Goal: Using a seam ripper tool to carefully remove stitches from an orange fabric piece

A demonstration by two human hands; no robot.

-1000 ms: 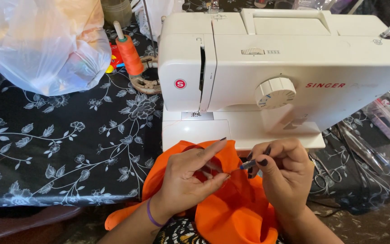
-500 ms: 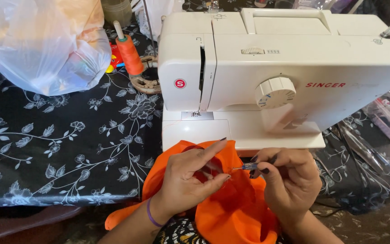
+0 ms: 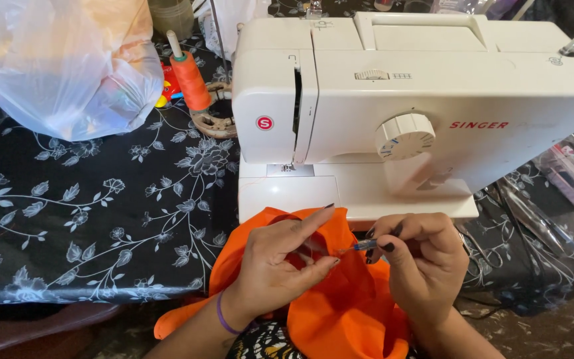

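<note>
My left hand (image 3: 280, 262) pinches a fold of orange fabric (image 3: 340, 312) that lies over my lap and against the front of the table. My right hand (image 3: 423, 262) grips a small tool with a blue handle and a thin metal tip (image 3: 360, 246); the tip points left into the fabric between my two hands. A purple band circles my left wrist. Just behind my hands stands a white sewing machine (image 3: 433, 93) with its needle area (image 3: 290, 166) above the fabric's top edge.
A black tablecloth with white flowers (image 3: 94, 213) covers the table. At the back left sit a clear plastic bag (image 3: 61, 66) and an orange thread cone (image 3: 189, 80) next to a round wicker item (image 3: 210, 119). Clear plastic boxes and metal tools (image 3: 553, 199) lie right of the machine.
My right hand has shifted slightly, bringing the tool's tip a little further left into the fabric. My left hand keeps its hold.
</note>
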